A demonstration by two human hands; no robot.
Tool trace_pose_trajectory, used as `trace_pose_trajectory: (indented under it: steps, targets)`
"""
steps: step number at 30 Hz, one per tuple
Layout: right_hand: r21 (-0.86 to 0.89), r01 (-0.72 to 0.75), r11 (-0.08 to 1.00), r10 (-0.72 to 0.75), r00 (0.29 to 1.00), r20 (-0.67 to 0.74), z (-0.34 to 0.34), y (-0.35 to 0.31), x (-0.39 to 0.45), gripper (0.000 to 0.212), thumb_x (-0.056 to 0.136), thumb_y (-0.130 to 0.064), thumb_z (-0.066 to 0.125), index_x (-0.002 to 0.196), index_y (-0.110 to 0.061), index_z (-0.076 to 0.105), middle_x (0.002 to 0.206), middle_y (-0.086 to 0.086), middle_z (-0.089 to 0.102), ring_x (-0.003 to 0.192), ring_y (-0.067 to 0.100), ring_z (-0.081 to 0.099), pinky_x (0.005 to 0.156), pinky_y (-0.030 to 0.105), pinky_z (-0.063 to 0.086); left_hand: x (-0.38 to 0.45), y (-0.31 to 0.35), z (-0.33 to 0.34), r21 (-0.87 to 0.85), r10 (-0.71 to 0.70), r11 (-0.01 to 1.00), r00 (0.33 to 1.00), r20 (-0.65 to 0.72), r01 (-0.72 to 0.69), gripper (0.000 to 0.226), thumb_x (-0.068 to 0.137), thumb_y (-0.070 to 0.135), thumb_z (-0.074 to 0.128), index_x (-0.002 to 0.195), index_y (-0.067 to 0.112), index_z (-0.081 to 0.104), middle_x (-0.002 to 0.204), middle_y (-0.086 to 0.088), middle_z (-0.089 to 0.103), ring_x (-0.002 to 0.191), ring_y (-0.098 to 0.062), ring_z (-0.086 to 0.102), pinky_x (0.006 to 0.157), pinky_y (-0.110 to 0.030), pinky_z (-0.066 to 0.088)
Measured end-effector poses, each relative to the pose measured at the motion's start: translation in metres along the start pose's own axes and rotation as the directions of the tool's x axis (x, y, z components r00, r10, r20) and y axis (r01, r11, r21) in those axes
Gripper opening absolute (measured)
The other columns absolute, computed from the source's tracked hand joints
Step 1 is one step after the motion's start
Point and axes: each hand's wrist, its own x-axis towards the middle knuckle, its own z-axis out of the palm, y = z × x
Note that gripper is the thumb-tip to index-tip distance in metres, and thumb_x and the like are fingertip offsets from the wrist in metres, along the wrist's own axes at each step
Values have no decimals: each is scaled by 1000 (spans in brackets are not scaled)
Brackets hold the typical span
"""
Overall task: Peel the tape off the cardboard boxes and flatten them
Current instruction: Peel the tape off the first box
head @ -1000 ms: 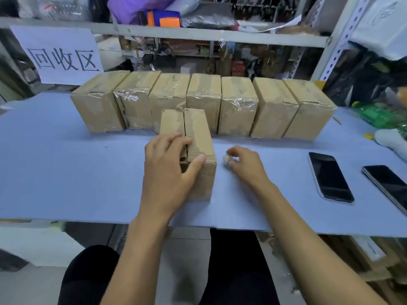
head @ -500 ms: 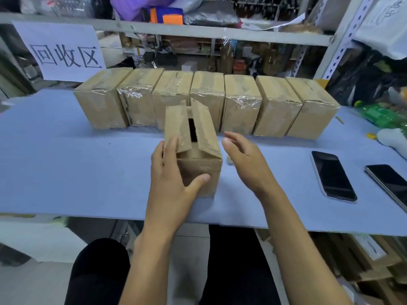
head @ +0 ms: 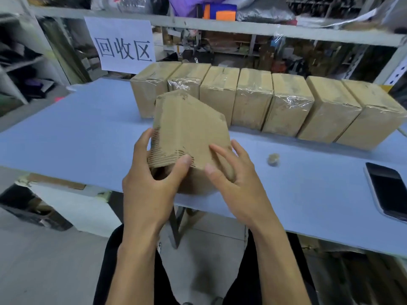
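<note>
Cardboard is what both hands are busy with; one brown open box [head: 189, 133] is tipped up over the near edge of the blue counter [head: 77, 137], with its wavy cut edge showing at the bottom left; the left hand [head: 152, 183] grips that lower corner, fingers up the left side and thumb pressed on the front; the right hand [head: 237, 183] lies on the right face of the box with its fingers nearly straight and spread, pressing rather than curling round it.

Behind it, a row of seven taped boxes [head: 251, 100] stands side by side across the back of the counter, touching each other; shiny clear tape is wrapped over them; no printing can be read on any box.

A small crumpled tape ball [head: 273, 159] sits on the counter just right of the hands; a dark phone [head: 387, 190] lies flat near the right edge.

A white paper sign [head: 123, 44] hangs from the shelf behind, and its big black hand-drawn words say 回收区.
</note>
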Motion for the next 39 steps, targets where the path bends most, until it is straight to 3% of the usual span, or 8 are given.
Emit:
trace_pose_trajectory:
  steps: [2, 5, 14, 19, 22, 26, 33, 39]
  targets:
    - [5, -53, 999, 53, 999, -12, 3, 7, -3, 69, 86, -54, 72, 147, -42, 43, 159, -21, 26, 135, -23, 23, 115, 18, 32, 3, -10, -1, -32, -24, 999, 1000, -17, 23, 60, 78, 60, 68, 134, 51, 48, 111, 32, 63, 101, 13, 59, 76, -8, 43]
    - [68, -43, 997, 45, 999, -24, 5, 17, -5, 86, 76, -42, 85, 150, -36, 41, 141, -22, 51, 123, -8, 52, 107, 27, 46, 7, -23, 1, -95, -65, 993, 998, 7, 65, 62, 74, 68, 52, 130, 41, 59, 119, 22, 66, 113, 3, 59, 85, -17, 43]
    - [121, 83, 989, -61, 983, -175, -6, 28, -3, 54, 78, -7, 84, 122, -33, 68, 129, -14, 64, 116, -4, 60, 95, 28, 56, 10, -37, 9, -118, -108, 986, 993, 54, 114, 30, 91, 47, 51, 111, 34, 70, 106, 26, 70, 106, 7, 60, 84, -19, 41]
    - [-183, 294, 938, -332, 913, -238, -5, 34, -3, 34, 81, -6, 78, 108, -26, 74, 127, -13, 59, 121, 11, 57, 97, 31, 50, 11, -35, 13, -23, -63, 998, 998, -7, 63, 26, 97, 33, 61, 123, 32, 65, 120, 21, 64, 110, 9, 56, 85, -13, 41]
    - [-254, 319, 913, -374, 903, -212, -4, 37, -4, 36, 79, -3, 76, 109, -23, 70, 125, -14, 60, 119, 13, 57, 97, 33, 49, 7, -29, 13, 125, 120, 986, 991, -53, -112, 28, 95, 22, 63, 122, 28, 67, 131, 15, 58, 123, 4, 50, 92, 2, 31]
    - [-149, 332, 932, -360, 898, -252, -2, 38, -3, 27, 81, -4, 76, 102, -17, 67, 120, -9, 67, 116, 16, 62, 90, 43, 57, 3, -21, 17, 167, 344, 924, 939, 29, -343, 32, 91, -1, 60, 107, 22, 74, 113, 13, 70, 110, -1, 61, 100, -19, 44]
    - [-212, 361, 908, -411, 866, -286, 2, 43, -3, 16, 84, -15, 72, 99, -18, 67, 119, -14, 67, 112, 16, 63, 86, 46, 55, -2, -21, 33, 212, 362, 903, 928, 90, -373, 21, 88, 10, 61, 94, 24, 75, 106, 17, 71, 111, 0, 60, 117, -16, 16]
    - [-187, 362, 913, -404, 862, -306, 3, 43, -1, 13, 95, -28, 63, 100, -17, 70, 116, -11, 70, 110, 15, 64, 84, 44, 56, -1, -20, 32, 223, 367, 896, 924, 109, -383, 16, 86, 19, 61, 94, 26, 73, 105, 19, 68, 109, -4, 58, 107, -35, 38]
